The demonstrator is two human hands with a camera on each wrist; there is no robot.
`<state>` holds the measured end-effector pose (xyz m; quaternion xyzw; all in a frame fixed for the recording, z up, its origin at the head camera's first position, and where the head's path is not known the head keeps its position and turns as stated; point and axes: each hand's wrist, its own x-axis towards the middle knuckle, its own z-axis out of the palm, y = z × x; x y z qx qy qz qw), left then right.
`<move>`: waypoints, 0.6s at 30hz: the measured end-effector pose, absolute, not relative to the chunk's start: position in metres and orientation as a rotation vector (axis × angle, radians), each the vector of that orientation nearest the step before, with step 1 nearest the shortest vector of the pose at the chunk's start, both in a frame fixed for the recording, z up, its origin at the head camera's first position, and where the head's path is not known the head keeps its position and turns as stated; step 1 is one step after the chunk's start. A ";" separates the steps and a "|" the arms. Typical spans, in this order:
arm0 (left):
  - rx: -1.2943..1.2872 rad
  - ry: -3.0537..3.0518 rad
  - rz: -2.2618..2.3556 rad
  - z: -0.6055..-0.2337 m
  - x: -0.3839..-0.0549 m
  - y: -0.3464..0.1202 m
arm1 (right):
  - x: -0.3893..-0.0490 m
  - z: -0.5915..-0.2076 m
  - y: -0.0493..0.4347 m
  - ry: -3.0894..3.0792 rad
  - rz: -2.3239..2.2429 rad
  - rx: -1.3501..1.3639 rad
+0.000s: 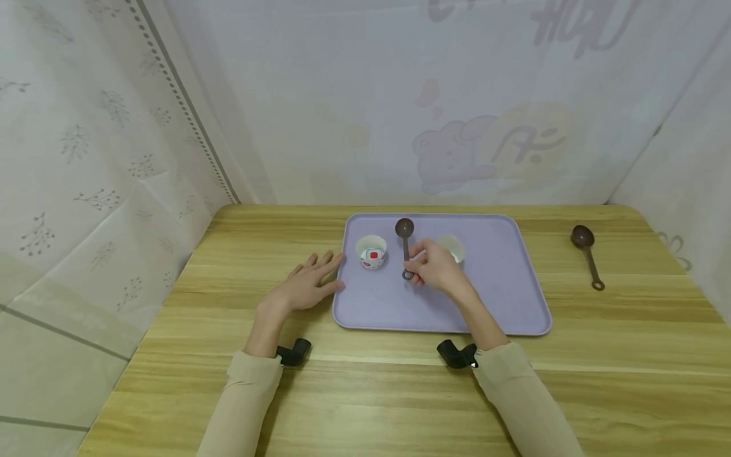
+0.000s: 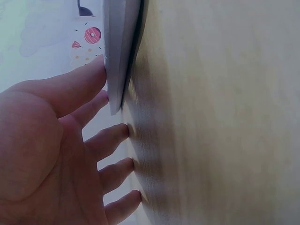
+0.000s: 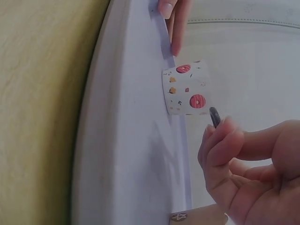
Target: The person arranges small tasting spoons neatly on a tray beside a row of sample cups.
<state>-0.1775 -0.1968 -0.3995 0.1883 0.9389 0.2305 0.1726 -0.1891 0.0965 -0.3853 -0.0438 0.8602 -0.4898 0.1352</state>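
My right hand [image 1: 436, 265] pinches a brown measuring spoon [image 1: 406, 246] near the ring end of its handle, above a lilac tray [image 1: 400, 311]. The spoon's bowl points to the far side; in the right wrist view only the tip of the handle [image 3: 214, 116] shows past the fingers. A small white paper cup [image 1: 372, 256] with a doughnut print stands on the tray, left of the spoon. Behind my right hand is a second cup [image 1: 451, 244], partly hidden. My left hand [image 1: 308, 282] lies with fingers spread at the tray's left edge, thumb and index finger touching the rim.
Another brown measuring spoon [image 1: 588, 254] lies on the wooden table [image 1: 365, 406], right of the tray. White printed cloths [image 1: 320, 114] hang behind and at both sides of the table. Each wrist wears a black camera mount [image 1: 295, 352].
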 end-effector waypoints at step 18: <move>0.534 2.665 0.660 -0.399 -0.177 -0.195 | -0.195 -0.397 0.092 2.477 -1.395 -0.079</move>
